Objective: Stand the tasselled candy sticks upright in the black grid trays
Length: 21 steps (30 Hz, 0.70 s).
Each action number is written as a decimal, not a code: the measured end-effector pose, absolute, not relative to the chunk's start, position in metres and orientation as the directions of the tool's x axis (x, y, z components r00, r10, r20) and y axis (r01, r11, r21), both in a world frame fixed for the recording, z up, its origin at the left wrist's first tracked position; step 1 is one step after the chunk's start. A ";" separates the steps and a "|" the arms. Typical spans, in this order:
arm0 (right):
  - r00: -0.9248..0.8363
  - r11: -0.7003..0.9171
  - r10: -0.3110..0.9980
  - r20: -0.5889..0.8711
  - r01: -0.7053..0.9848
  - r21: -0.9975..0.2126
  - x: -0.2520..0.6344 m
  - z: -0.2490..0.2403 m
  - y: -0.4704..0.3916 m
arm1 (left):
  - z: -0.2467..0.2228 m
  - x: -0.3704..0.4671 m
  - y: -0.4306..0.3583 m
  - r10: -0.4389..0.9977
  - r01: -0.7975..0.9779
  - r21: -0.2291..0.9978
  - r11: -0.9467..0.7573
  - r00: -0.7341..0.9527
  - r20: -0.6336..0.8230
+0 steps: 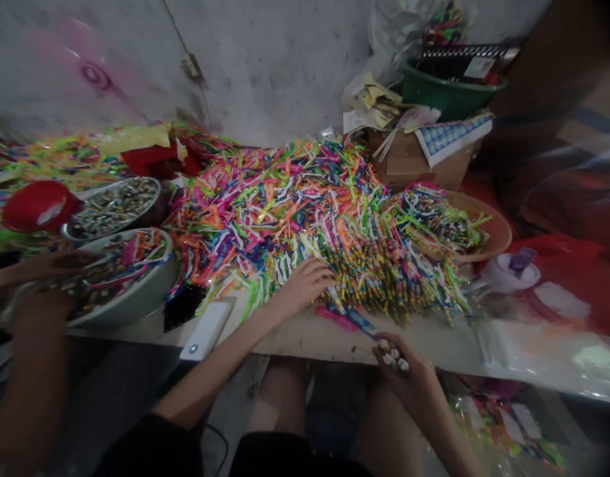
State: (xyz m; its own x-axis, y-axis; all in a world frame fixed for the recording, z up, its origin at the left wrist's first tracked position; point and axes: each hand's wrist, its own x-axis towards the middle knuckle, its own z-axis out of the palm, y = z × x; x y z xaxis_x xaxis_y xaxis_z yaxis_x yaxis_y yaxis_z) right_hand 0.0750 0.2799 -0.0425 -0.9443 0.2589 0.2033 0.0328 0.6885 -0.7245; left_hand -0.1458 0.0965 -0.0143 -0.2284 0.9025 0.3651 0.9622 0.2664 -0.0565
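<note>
My left hand [309, 281] is over the front of a large heap of slim, brightly coloured sticks [290, 199]. Its fingers look slightly bent and apart, with the fingertips close to or touching a stick with a pale end; a firm grip is not visible. Lower on the right, my right hand [409, 368] is closed round a small bundle of sticks [392, 354], whose whitish ends face me. Pink and blue lengths [347, 319] of the bundle point up and left over the table edge. Beside my left hand, many sticks [379, 278] lie roughly side by side.
At left, another person's hands [61, 271] work in a pale basin [126, 305] of sticks. Near it are a metal bowl [158, 205], a red bowl [36, 207] and a white power bank-like block [205, 331]. An orange basin [501, 232], cardboard box [409, 165] and green tub [434, 96] stand right.
</note>
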 end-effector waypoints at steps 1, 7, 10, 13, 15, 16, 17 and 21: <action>-0.937 0.660 0.299 0.180 0.066 -0.749 0.077 -0.050 0.283 | -0.015 -0.165 0.099 0.892 0.954 -0.059 0.295 -0.253 0.376; -0.940 0.511 0.336 0.051 0.137 -0.849 0.101 -0.099 0.279 | -0.028 -0.239 0.127 0.865 0.886 -0.125 0.447 -0.393 0.312; -0.933 0.453 0.359 -0.016 0.189 -0.871 0.113 -0.117 0.270 | -0.036 -0.250 0.137 0.878 0.882 -0.151 0.447 -0.401 0.260; -0.908 0.398 0.415 -0.058 0.238 -0.886 0.126 -0.137 0.262 | -0.038 -0.246 0.137 0.844 0.848 -0.153 0.507 -0.452 0.288; -0.906 0.369 0.417 -0.073 0.242 -0.897 0.134 -0.153 0.258 | -0.041 -0.232 0.134 0.806 0.818 -0.146 0.556 -0.488 0.337; -0.911 0.356 0.403 -0.085 0.241 -0.903 0.137 -0.159 0.256 | -0.043 -0.221 0.133 0.797 0.816 -0.141 0.561 -0.487 0.358; -0.915 0.342 0.391 -0.099 0.244 -0.908 0.141 -0.165 0.255 | -0.048 -0.209 0.132 0.803 0.828 -0.133 0.544 -0.468 0.368; -0.921 0.297 0.352 -0.166 0.278 -0.913 0.148 -0.172 0.246 | -0.081 -0.153 0.134 0.950 0.968 -0.070 0.241 -0.221 0.221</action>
State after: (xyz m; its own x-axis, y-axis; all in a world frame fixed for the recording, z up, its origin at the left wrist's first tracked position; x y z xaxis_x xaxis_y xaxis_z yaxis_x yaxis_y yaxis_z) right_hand 0.1482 0.2459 -0.1719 -0.9212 0.3518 -0.1661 0.2781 0.2970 -0.9135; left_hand -0.1529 0.1339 -0.0807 -0.2208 0.9499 0.2211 0.9680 0.2412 -0.0697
